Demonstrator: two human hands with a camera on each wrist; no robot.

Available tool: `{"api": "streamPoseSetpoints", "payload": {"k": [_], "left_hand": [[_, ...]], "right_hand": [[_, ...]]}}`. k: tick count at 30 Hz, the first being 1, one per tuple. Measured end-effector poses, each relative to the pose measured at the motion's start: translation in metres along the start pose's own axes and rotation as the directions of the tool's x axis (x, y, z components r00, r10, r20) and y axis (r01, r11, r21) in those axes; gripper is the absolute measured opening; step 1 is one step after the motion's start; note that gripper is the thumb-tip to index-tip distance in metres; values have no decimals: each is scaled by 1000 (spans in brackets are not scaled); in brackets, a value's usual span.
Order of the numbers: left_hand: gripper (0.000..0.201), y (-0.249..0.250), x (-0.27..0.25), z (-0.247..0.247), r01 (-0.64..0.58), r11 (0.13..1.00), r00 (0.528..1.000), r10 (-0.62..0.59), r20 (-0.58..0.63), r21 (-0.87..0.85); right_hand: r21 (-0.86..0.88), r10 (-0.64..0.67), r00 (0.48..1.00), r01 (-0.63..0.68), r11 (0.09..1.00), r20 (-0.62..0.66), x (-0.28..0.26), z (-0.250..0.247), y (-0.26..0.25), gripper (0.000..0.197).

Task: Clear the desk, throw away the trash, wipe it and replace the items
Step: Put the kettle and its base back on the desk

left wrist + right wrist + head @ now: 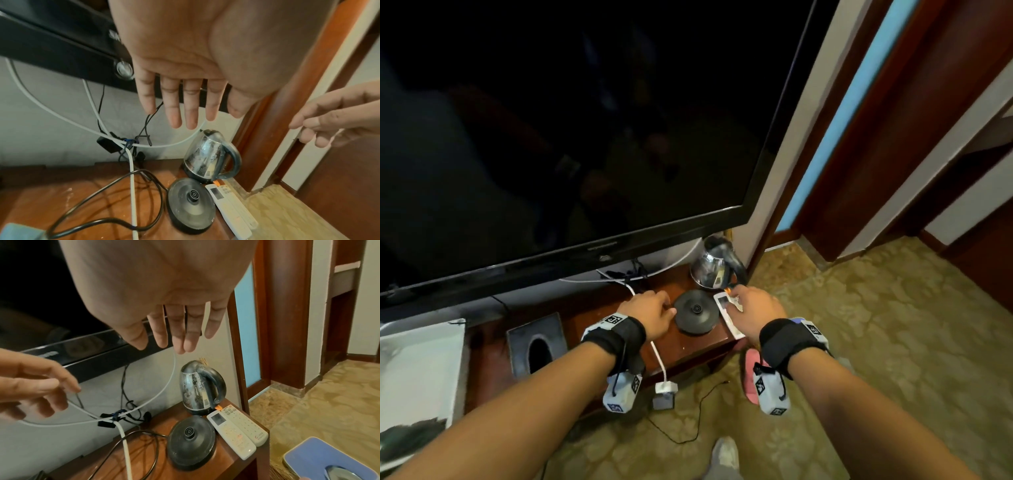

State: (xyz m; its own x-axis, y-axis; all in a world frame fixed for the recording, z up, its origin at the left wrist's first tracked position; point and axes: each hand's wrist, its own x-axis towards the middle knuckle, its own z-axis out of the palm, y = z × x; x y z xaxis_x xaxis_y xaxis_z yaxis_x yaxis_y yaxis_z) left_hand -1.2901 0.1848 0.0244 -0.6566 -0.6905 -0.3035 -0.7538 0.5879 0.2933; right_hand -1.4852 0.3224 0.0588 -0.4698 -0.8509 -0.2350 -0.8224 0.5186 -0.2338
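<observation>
The left hand [180, 65] and right hand [164, 288], both open with fingers straight and holding nothing, hover over the desk [589, 318] end: the left just beside the kettle base [695, 312], the right above two remotes [236, 433] at the edge. The remotes are probably light, rigid plastic, best pinched across the long sides. The steel kettle [200, 386] behind them, its fill not visible, should be lifted by its handle.

Glossy wooden desk [185, 473], shiny metal kettle [195, 386]
</observation>
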Motion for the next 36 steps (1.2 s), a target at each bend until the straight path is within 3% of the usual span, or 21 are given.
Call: {"api": "streamPoseSetpoints", "payload": {"k": [8,14,18,21,27,31,36], "left_hand": [[41,22,100,56,220,972,967,-207,151,-77],[55,2,135,90,328,944,924,-314,218,-30],[65,-21,155,110,313,943,926,-329,187,109],[85,-30,171,127,267,948,940,-296,170,172],[109,-31,201,154,234,895,921,-329,207,381],[94,-34,211,160,246,874,901,-365,233,419],[52,-40,214,154,290,924,861,-366,353,250]], "right_hand": [[82,6,994,-15,996,105,130,11,92,31],[191,58,988,-85,978,145,188,42,114,43],[221,59,992,-83,972,115,214,71,116,48],[242,74,991,-99,965,108,225,90,115,49],[405,136,983,-176,897,125,241,118,114,28],[493,162,983,-186,850,91,243,124,111,27],[520,214,971,-238,821,105,244,124,109,27]]}}
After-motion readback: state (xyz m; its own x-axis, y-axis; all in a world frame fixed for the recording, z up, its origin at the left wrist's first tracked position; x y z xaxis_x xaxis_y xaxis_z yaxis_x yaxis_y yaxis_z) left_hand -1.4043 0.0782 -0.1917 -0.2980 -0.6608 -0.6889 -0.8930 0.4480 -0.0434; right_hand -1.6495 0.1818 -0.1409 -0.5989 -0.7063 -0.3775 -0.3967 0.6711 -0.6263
